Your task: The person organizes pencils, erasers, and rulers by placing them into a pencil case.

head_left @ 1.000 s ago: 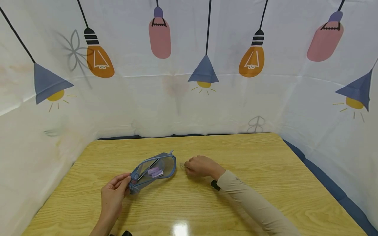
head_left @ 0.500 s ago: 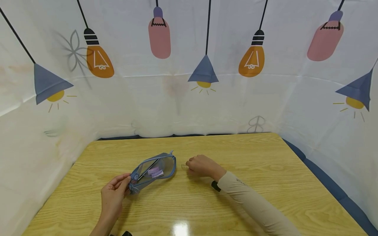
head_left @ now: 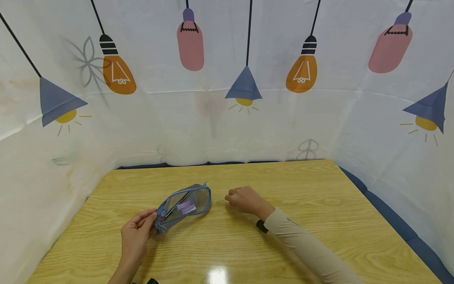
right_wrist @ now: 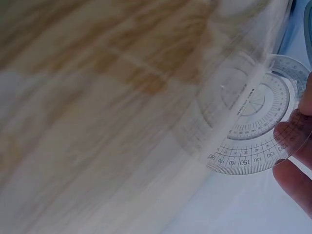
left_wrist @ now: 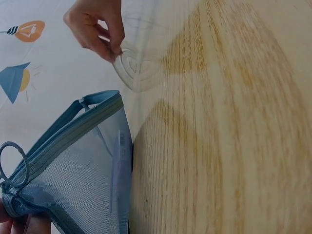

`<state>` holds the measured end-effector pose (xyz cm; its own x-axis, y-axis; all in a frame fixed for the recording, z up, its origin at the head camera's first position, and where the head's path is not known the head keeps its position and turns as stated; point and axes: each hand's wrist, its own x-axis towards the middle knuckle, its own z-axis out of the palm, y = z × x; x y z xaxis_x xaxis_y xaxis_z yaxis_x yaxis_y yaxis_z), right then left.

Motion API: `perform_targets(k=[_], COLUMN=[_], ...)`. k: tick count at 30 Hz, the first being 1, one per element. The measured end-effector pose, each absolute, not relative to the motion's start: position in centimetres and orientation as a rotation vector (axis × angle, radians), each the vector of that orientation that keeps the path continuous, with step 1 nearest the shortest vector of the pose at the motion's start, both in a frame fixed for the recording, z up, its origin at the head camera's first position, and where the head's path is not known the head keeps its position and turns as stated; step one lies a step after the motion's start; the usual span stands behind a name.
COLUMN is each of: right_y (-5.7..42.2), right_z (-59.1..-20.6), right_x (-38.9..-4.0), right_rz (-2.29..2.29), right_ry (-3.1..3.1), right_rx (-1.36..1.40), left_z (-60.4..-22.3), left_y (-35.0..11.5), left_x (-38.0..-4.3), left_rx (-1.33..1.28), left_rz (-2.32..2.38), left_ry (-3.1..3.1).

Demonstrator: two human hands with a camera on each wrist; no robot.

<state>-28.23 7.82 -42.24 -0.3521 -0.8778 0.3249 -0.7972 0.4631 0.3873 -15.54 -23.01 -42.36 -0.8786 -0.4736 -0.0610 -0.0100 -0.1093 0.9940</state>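
A blue mesh zip pouch (head_left: pixel 198 201) stands tilted on the table with its top open. Purple-and-white items (head_left: pixel 186 206) and a dark pen-like stick (head_left: pixel 178 203) show through its mesh. My left hand (head_left: pixel 136 232) pinches the pouch's near left end, by the zip ring (left_wrist: pixel 14 165). To the right of the pouch, my right hand (head_left: pixel 248 202) pinches a clear plastic protractor (right_wrist: pixel 258 156) by its curved rim. Its straight edge is down at the table surface, and its degree markings are readable in the right wrist view. The pouch and the protractor are apart.
The wood-grain table (head_left: pixel 283 248) has a white curtain (head_left: pixel 159 126) with printed lamps around its back and sides. A small black object (head_left: pixel 152 281) pokes in at the bottom edge. A dark band (head_left: pixel 261 226) sits on my right wrist.
My right hand has shifted very slightly to the right with the protractor, which now appears as a thinner sliver in the head view. My left hand and the pouch have stayed almost still.
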Motion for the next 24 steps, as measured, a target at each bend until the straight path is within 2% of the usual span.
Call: perform_targets(k=[24], right_y=[9.0], right_z=[-41.9], right_x=[-28.3], right_rz=[-0.067], right_ry=[-1.954], right_rx=[1.357], left_z=[-42.3], left_y=[-22.8], left_x=[-16.0], left_rx=[0.544], left_rz=[-1.976], left_ry=[-1.925])
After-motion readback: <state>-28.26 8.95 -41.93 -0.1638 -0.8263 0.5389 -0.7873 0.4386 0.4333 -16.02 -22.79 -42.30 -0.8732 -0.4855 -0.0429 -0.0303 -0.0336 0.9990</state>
